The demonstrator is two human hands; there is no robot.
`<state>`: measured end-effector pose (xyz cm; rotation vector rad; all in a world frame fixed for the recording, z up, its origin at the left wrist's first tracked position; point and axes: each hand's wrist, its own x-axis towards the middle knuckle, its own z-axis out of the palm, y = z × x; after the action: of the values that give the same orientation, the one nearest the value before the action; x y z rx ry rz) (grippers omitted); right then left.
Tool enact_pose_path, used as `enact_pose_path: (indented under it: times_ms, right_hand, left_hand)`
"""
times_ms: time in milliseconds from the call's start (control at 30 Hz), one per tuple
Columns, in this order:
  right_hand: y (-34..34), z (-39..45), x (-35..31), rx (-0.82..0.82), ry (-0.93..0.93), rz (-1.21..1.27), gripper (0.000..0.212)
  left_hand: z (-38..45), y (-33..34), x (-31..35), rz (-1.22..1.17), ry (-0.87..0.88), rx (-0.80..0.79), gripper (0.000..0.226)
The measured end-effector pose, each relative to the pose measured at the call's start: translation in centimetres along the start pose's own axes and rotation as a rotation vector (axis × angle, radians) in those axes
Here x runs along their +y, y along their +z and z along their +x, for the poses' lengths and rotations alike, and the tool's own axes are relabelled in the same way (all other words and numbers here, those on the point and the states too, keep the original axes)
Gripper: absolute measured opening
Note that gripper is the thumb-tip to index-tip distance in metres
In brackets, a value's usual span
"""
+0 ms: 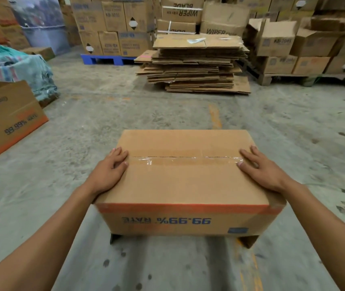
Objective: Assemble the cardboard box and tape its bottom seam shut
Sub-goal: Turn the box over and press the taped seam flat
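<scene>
The box [184,181] sits upside down; clear tape [186,160] covers its seam; left hand [109,170] and right hand [258,168] lie flat and open, pressing the tape ends down.

The box [185,181] at centre frame is plain brown with an orange band and blue print on its near side. A blue pallet [106,59] sits upper left. The floor [96,114] is mottled grey with faded orange line marks.

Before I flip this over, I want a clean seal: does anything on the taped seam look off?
The clear tape along the seam of the box looks wrinkled near its left end, and a dark gap shows along its far edge. Both hands press flat on top.
</scene>
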<state>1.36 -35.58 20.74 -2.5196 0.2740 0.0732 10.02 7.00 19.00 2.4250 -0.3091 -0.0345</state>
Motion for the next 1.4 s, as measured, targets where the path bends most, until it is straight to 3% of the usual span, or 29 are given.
enact_pose_path:
  times_ms: [200,333,567,967,1133,1300,1400]
  right_hand:
    - [-1.5,-3.4,1.5,0.030,0.038,-0.047,0.061]
    - [-1.4,-4.9,2.6,0.043,0.060,-0.075,0.063]
    - [2.0,-5.2,0.7,0.050,0.023,-0.088,0.066]
    - [2.3,-6.0,0.0,0.084,0.026,-0.089,0.064]
    - [2.6,-6.5,0.5,0.095,0.040,-0.095,0.062]
    - [0.9,-5.9,2.0,0.084,0.156,-0.296,0.062]
    - [0.9,-6.4,2.2,0.133,0.244,-0.500,0.063]
  left_hand:
    - [-1.3,0.7,2.1,-0.006,0.031,-0.050,0.048]
    - [-1.7,1.8,2.9,0.115,0.075,-0.116,0.052]
    - [-2.0,-0.9,0.5,0.082,0.028,-0.054,0.048]
    - [-2.1,-1.3,0.3,0.077,0.044,-0.044,0.048]
    - [-2.2,-0.1,0.4,0.241,0.063,-0.033,0.050]
    - [-2.9,3.1,2.0,0.344,0.115,-0.065,0.056]
    - [-4.1,7.6,2.3,0.435,0.066,-0.210,0.057]
